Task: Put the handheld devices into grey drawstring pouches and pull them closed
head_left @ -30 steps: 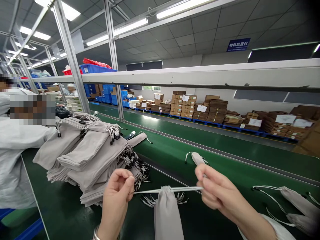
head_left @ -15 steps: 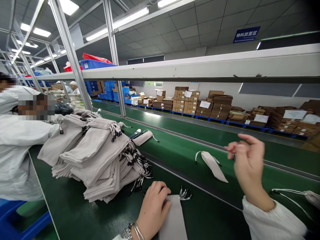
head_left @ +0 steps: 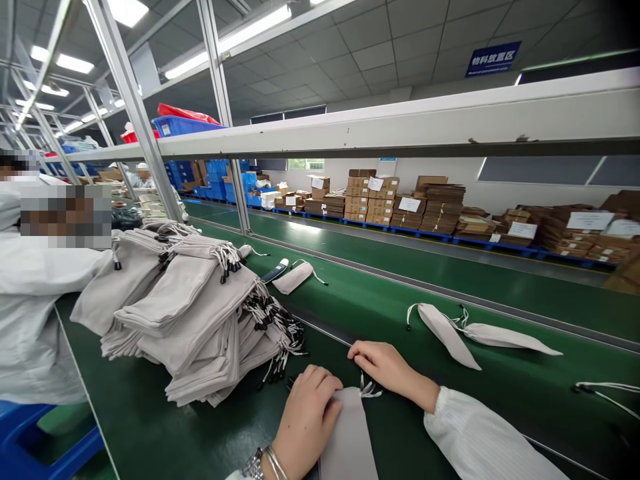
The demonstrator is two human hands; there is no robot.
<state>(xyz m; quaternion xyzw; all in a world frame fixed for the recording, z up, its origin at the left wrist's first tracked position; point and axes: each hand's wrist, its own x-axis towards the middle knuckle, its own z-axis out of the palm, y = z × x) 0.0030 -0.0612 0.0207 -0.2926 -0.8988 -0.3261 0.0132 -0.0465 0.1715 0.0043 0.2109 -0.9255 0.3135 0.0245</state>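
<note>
My left hand [head_left: 310, 420] rests on the table with bent fingers closed over the left edge of a flat grey drawstring pouch [head_left: 350, 437]. White cords with dark ends [head_left: 369, 388] spread from the pouch's top. A dark bit of something shows beside the left fingertips, too small to name. Just above the cords hovers my right hand [head_left: 387, 367], fingers loosely bent and thumb a little apart, with nothing visible in it. Two filled, narrow pouches, one nearer [head_left: 447, 333] and one farther right [head_left: 510, 338], lie on the green belt beyond it.
A tall heap of grey pouches [head_left: 200, 307] stands left on the table. Another pouch [head_left: 293, 277] and a dark, flat object [head_left: 275, 270] lie on the belt. A person in white [head_left: 40, 320] sits at far left near a blue stool [head_left: 45, 433]. A shelf beam [head_left: 400, 127] crosses above.
My right hand has come down and left from above the belt to near the cords. A second narrow pouch now shows on the belt; the belt's pouches have shifted right. My left hand stays put.
</note>
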